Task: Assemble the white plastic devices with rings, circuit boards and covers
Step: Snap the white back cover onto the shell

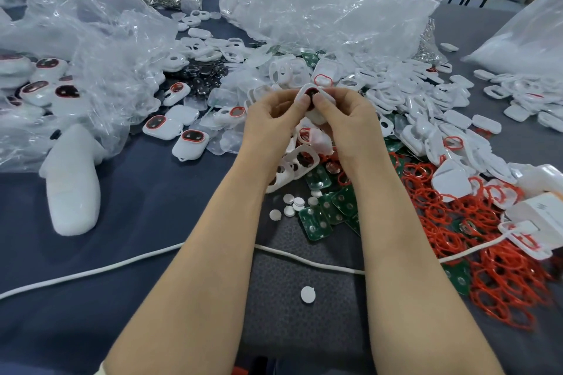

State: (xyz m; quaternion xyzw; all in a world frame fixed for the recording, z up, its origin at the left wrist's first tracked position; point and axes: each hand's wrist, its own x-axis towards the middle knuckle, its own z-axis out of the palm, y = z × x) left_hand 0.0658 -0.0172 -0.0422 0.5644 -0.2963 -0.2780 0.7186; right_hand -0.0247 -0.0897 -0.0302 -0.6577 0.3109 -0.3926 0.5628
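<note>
My left grip (274, 119) and right grip (344, 119) are both curled round one white device (308, 93), held between them over the heap of parts on the blue surface (152, 207), with both thumbs on its face, where a red ring edges a dark window. Under my wrists lie green circuit boards (320, 218) and small white discs (289, 211), with loose red rings (487, 240) heaped to the right and white covers (411, 94) piled beyond my hands. Finished devices (189, 143) lie to the left beside crumpled clear bags (320, 9), and a white cord (122, 265) runs across beneath my forearms.
</note>
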